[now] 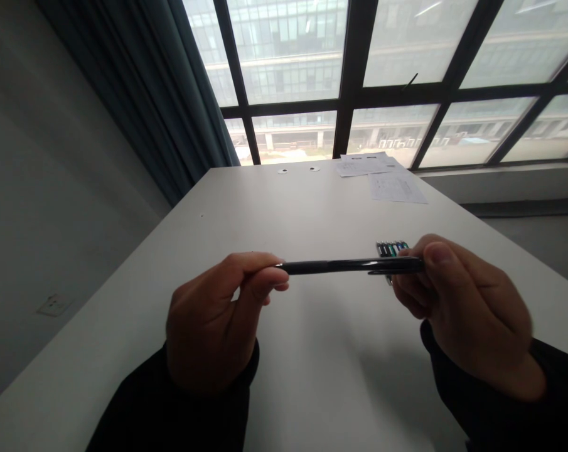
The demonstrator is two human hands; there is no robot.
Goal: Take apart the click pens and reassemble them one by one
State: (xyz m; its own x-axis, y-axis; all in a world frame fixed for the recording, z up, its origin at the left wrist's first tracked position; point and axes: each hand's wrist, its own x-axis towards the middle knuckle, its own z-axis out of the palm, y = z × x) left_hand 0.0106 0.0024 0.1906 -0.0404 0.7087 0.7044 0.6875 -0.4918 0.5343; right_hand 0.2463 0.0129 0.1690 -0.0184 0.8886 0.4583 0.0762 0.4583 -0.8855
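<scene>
A black pen (331, 266) is held level above the white table, stretched between both hands. My left hand (218, 314) pinches its tip end between thumb and fingers. At the other end, my right hand (472, 307) grips the pen by its clip end, thumb on top. The pen's clip shows on the underside, just left of the right fingers. Behind the right hand, several pens (391, 248) lie side by side on the table, partly hidden by that hand.
The white table (284, 213) runs back to a large window with dark frames. Sheets of paper (396, 187) lie at its far right corner. Two round cable holes (314, 169) sit near the back edge. A dark curtain (171, 94) hangs at the left.
</scene>
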